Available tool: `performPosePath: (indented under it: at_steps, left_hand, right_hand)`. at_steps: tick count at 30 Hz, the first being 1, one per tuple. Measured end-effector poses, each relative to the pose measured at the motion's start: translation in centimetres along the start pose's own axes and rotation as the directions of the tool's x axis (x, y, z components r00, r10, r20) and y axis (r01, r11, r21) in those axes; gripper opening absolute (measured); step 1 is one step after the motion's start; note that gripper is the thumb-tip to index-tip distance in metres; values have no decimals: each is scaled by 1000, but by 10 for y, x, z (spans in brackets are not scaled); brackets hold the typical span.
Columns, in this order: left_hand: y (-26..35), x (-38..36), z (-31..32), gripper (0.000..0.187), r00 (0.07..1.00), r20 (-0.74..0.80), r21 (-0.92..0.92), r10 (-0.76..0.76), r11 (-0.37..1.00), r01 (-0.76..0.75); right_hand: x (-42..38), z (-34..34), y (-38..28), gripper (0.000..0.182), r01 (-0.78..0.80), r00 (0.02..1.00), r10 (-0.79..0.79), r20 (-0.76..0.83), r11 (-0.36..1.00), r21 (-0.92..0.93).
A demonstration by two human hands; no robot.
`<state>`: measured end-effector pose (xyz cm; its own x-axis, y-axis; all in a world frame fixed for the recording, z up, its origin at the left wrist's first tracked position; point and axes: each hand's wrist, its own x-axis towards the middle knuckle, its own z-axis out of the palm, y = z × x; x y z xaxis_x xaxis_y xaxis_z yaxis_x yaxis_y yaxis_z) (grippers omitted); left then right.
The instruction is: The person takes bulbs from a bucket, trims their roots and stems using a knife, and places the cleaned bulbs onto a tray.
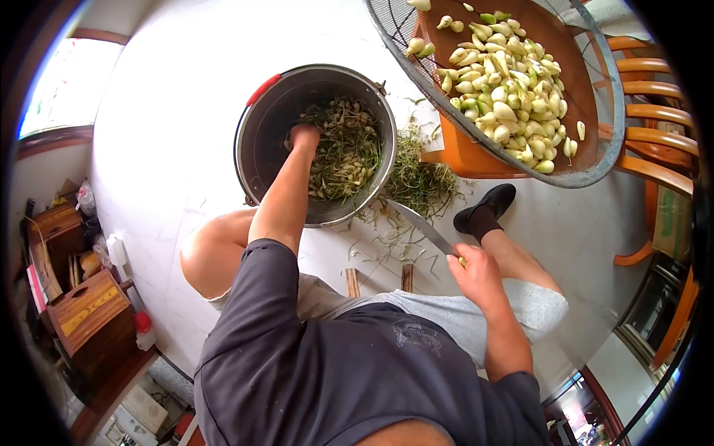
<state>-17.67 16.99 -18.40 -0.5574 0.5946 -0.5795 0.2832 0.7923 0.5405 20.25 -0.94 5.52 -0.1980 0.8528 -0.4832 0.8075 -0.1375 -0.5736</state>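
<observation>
My left hand (pixel 303 136) reaches down inside a deep metal bucket (pixel 260 160), its fingers hidden at the bucket's shaded side. Small pale bulbs with green and dry stalks (pixel 346 152) fill the lower part of the bucket, right beside that hand. In my right hand (pixel 476 273) is a knife (pixel 425 227), the fingers closed round its handle. Its long blade points up and left, toward the bucket's lower right rim. Something small and yellowish shows at the fingers of this hand, too small to make out.
A wide mesh sieve (pixel 611 130) with many trimmed pale bulbs (pixel 513 93) rests on an orange stool (pixel 476 157) at upper right. Cut green stalks (pixel 420 178) lie on the floor beside the bucket. My shoe (pixel 487 208) is near them. Wooden chairs (pixel 654 115) stand at right.
</observation>
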Motion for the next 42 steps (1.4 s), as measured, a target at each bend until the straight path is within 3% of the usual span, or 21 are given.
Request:
performPosePath:
  at_steps: [4,7,12,18,21,24,29,33,37,40,42]
  left_hand:
    - [-12,-12,-17,16,999,-30,-395,33,918,-42]
    - [-5,-35,-41,8,996,-16,-514,82,854,-79]
    - [24,-76,-80,11,949,21,-627,316,743,-233]
    - [47,-122,-112,11,905,111,-715,410,666,-213]
    - [46,-141,-110,10,905,183,-874,384,485,-30]
    - [46,-160,-104,9,909,284,-894,304,426,137]
    - [45,-203,-81,11,838,458,-850,298,423,313]
    - [48,-248,-59,9,738,584,-763,339,541,355]
    - [47,-292,-42,12,605,684,-713,407,546,439]
    - [46,-318,-33,13,624,661,-736,416,522,431]
    - [41,-328,-28,12,581,657,-747,480,519,415]
  right_hand:
    - [-5,0,-2,19,35,999,-35,-24,999,10]
    - [-11,0,-3,20,71,996,-71,-44,997,-5]
    - [-17,0,0,21,110,993,-111,-51,994,-21]
    - [-21,-4,2,22,152,979,-149,-137,988,7]
    - [-24,-9,-5,21,148,973,-132,-187,986,71]
    - [-25,-9,-7,22,171,960,-127,-250,972,163]
    - [-18,-5,-2,27,173,951,-73,-299,930,324]
    - [-17,1,-11,30,240,920,-83,-383,892,383]
    - [-16,7,-18,31,312,907,-103,-409,816,487]
    - [-17,3,-21,30,311,917,-98,-387,782,540]
    - [-19,-2,-24,30,257,944,-62,-323,751,609]
